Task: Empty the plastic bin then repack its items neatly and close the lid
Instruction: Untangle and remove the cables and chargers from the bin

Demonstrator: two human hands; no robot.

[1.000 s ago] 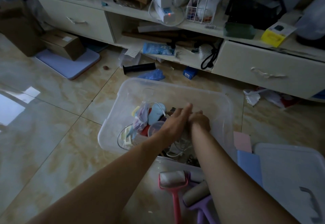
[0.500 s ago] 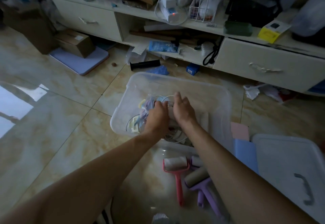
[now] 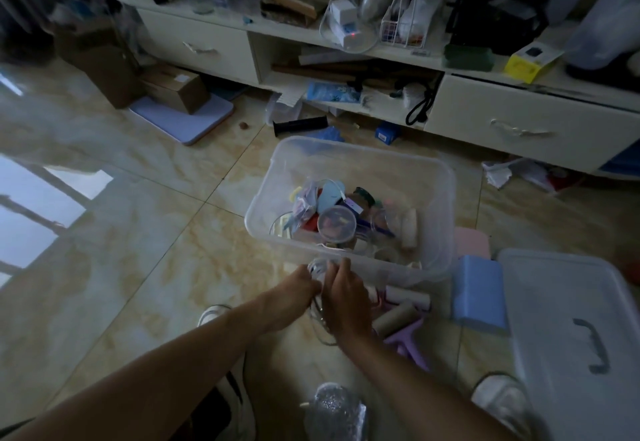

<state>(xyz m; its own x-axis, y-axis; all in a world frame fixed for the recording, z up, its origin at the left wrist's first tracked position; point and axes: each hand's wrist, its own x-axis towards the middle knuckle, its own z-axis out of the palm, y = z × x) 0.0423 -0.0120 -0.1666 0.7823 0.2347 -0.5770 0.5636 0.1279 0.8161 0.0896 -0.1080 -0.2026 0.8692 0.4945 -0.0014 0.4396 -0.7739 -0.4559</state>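
Bin [image 3: 349, 198] sits at 12 o'clock from both hands, just beyond them, long axis running 9 to 3, lid [image 3: 568, 330] off at 3 o'clock. Left hand [image 3: 294, 291] and right hand [image 3: 346, 298] meet knuckle to knuckle, both clutching a white cord bundle [image 3: 320, 305] over the floor; right slightly nearer bin. Rollers [image 3: 401, 309] beside right wrist.

- The scene is viewed from head height, forward and steeply down onto the tiled floor [image 3: 104, 233].
- Only one wide-angle view is given.
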